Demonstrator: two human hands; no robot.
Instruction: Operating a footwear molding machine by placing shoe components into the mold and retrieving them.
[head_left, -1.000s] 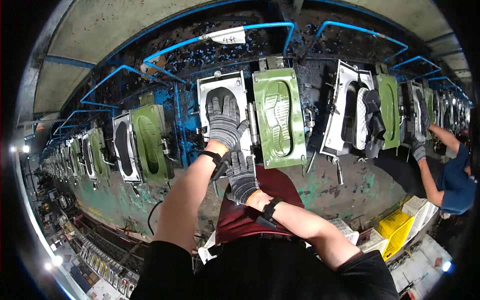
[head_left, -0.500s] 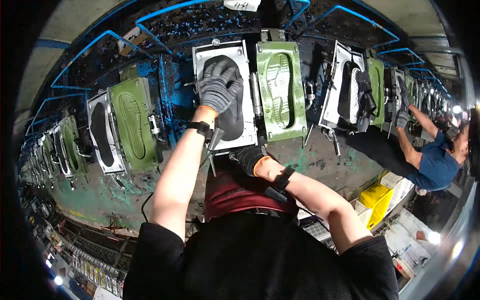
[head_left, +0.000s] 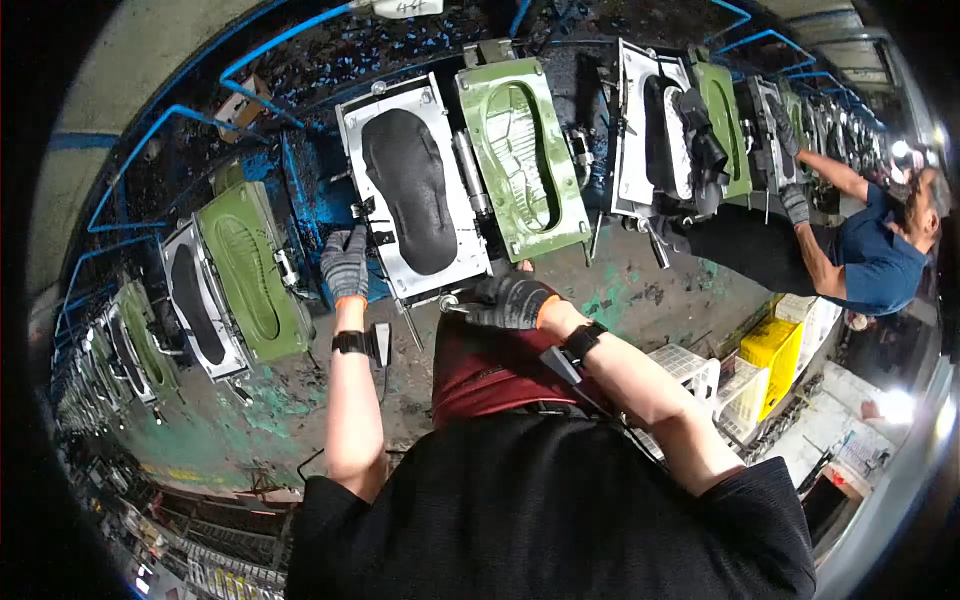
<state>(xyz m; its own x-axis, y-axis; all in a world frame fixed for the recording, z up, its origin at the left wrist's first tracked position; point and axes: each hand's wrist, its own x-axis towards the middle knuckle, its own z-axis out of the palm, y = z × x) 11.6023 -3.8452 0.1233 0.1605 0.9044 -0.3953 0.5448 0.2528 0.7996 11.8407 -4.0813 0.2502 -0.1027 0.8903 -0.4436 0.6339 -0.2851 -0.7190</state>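
Observation:
In front of me lies an open shoe-sole mould. Its silver plate (head_left: 455,262) carries a black sole-shaped piece (head_left: 408,190), and its green half (head_left: 505,240) is hinged on the right, with a sole-shaped cavity. My left hand (head_left: 345,264), in a grey glove, is beside the plate's lower left edge, next to a small black latch; its fingers point away from me and hold nothing I can see. At the plate's near edge my right hand (head_left: 512,301), in a dark grey glove, is closed around a metal handle (head_left: 449,302), of which only the rounded end shows.
More open moulds line both sides, including a green one (head_left: 240,275) at left and a silver one (head_left: 632,130) with a black-and-white piece at right. A co-worker (head_left: 880,240) in blue handles a mould farther right. Yellow crate (head_left: 768,362) and white crates stand behind. Blue rails (head_left: 290,40) run beyond.
My left hand has come off the black sole piece and moved down-left to the plate's side. My right hand stays by the handle. The view has shifted, moving the moulds leftward.

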